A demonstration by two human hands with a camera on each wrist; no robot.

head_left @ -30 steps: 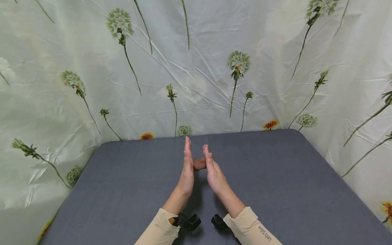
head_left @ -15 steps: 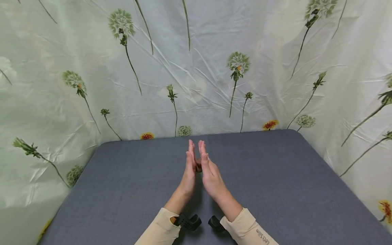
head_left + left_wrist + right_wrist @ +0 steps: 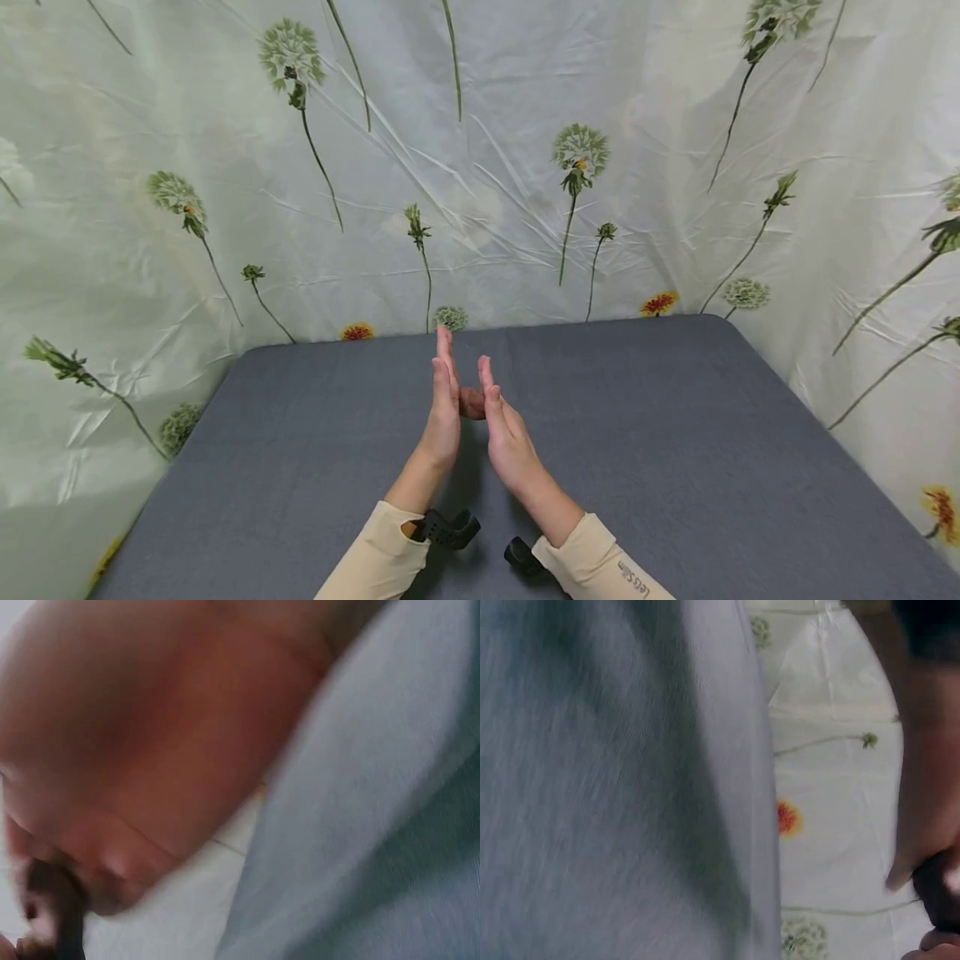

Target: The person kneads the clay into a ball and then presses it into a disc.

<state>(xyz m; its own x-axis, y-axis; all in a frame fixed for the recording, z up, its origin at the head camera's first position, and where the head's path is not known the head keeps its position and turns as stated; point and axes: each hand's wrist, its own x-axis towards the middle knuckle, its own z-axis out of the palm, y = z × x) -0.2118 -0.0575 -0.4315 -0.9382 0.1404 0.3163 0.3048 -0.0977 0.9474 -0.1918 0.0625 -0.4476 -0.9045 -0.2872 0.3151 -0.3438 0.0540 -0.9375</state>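
Observation:
A small brown rounded lump (image 3: 472,403) sits between the two palms in the head view, partly hidden by the hands. Its exact kind I cannot tell. My left hand (image 3: 441,421) has its fingers straight and its palm turned to the lump from the left. From the other side my right hand (image 3: 513,442), also straight-fingered, faces it with the palm. The left fingertips reach farther forward than the right ones. At the lower left of the left wrist view, the lump (image 3: 54,904) shows dark by the fingers. The right wrist view has the lump (image 3: 937,892) at its right edge.
Both hands are over a table with a grey cloth (image 3: 637,433). Behind it hangs a pale curtain with a flower print (image 3: 495,167). Black wrist devices (image 3: 450,530) are worn on both wrists, below cream sleeves.
The palms slide against each other: half a second ago the fingertips were nearly level; now the left hand is farther forward and the right farther back. Both have shifted slightly left.

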